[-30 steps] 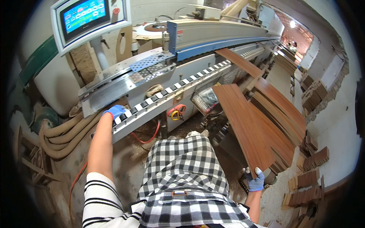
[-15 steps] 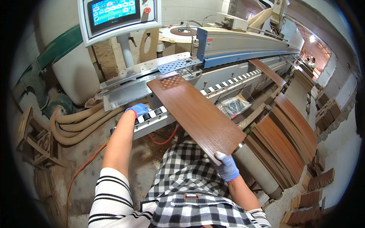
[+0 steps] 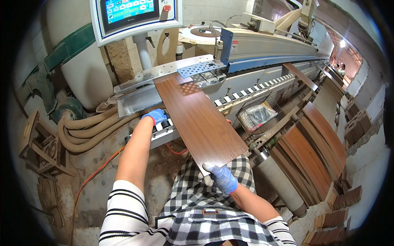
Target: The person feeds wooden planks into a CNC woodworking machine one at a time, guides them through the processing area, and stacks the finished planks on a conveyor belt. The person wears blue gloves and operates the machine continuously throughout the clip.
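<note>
A long brown wood-grain board [image 3: 201,119] lies slantwise across the roller rail [image 3: 242,93] of a long machine. Its far end rests on the metal table beside a blue perforated plate [image 3: 200,69]; its near end reaches my lap. My right hand [image 3: 223,177], in a blue and grey glove, grips the near corner, thumb on top and fingers beneath. My left hand [image 3: 155,117], gloved in blue, is at the board's left edge over the black and white rollers [image 3: 165,125]. Its fingertips are hidden, so its grip is unclear.
A control screen [image 3: 130,11] on a post stands at the back left. Hoses [image 3: 88,130] and a wooden stool [image 3: 37,143] are at left. Stacked boards [image 3: 305,164] lie at right, beside a grey roller [image 3: 283,186]. A wire basket [image 3: 257,115] hangs under the rail. Another board [image 3: 301,77] lies farther along.
The near end of the board has swung left with my right hand, and its far end now lies farther onto the metal table. My left hand is now closer to the board's edge.
</note>
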Available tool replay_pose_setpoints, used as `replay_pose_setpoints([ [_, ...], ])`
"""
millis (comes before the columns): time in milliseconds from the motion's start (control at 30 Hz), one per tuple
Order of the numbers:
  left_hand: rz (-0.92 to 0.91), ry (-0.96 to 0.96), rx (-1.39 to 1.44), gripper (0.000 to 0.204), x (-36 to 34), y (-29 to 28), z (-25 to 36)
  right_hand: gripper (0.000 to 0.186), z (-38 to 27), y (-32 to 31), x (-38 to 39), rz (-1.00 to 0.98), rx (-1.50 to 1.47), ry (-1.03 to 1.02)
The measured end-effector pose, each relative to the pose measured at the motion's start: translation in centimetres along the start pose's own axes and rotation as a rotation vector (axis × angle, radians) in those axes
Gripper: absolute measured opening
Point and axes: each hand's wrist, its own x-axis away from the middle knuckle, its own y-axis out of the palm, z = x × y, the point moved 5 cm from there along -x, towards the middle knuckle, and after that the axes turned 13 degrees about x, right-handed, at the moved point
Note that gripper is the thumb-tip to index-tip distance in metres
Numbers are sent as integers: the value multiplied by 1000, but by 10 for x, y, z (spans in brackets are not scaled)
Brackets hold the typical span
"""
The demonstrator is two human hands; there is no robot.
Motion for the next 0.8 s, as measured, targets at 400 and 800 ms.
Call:
replay_pose_setpoints([
  [400, 35, 100, 91, 43, 10, -4, 5, 24, -24, -32, 6, 261, -76, -2],
  [800, 74, 87, 45, 40, -6, 1, -10, 25, -37, -129, -4, 500, -221, -29],
])
